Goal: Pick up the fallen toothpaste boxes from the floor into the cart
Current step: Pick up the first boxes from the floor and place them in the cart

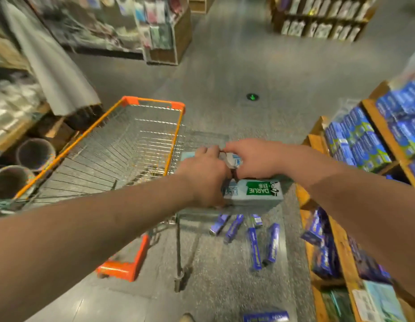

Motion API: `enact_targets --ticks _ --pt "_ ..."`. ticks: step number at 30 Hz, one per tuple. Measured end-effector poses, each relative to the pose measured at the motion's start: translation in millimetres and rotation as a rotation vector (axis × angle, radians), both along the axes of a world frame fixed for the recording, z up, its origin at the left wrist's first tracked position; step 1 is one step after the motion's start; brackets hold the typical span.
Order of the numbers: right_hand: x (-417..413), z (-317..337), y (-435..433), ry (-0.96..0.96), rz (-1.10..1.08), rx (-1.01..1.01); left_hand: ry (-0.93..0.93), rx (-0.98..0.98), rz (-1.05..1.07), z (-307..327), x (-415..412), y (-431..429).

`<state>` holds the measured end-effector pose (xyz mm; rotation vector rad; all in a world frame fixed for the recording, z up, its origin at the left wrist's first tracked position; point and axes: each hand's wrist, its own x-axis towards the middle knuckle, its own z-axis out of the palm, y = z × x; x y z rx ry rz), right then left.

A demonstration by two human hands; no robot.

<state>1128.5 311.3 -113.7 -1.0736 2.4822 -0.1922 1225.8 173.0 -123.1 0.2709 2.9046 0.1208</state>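
An orange-rimmed wire cart stands on the grey floor, its basket bare of boxes. Both my hands hold pale green Darlie toothpaste boxes in the air beside the cart's right rim. My left hand grips the stack's left end. My right hand is closed on another box at the top. Several purple toothpaste boxes lie scattered on the floor below, and one more purple box lies at the bottom edge.
Wooden shelves at the right hold blue and purple boxes. Round bins and a draped grey sheet stand left of the cart. More shelving sits across the aisle. A shoe tip shows at the bottom.
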Motion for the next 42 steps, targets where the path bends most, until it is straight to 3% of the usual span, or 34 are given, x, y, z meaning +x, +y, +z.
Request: enact_targets --ticks 4,8,12,14,17,23,27,33,42 --pt "-26 49 -50 0.082 0.01 -0.037 0.129 -0.025 0.006 36 -27 -59" --pt "-54 66 -100 0.01 0.071 -0.069 0.146 0.008 0.094 46 -50 -117" --pt "-78 38 -160 0.29 0.272 0.073 0.135 0.0 0.217 34 -69 -178" --pt "-86 20 -192 0.392 0.326 0.01 0.122 -0.003 0.282 29 -75 -211" --pt "-100 5 -237 0.397 0.425 -0.117 0.086 -0.026 0.362 23 -78 -257" --pt "-105 -32 -321 0.397 0.525 -0.133 0.041 -0.025 0.42 -10 -77 -338" --pt "-93 -72 -364 0.444 0.456 -0.079 0.003 -0.005 0.379 -50 -83 -388" --pt "-70 -144 -425 0.331 0.27 0.05 -0.045 0.016 0.236 -131 -90 -450" --pt "-44 -311 -420 0.184 -0.068 0.151 -0.154 -0.034 -0.021 -298 -103 -449"
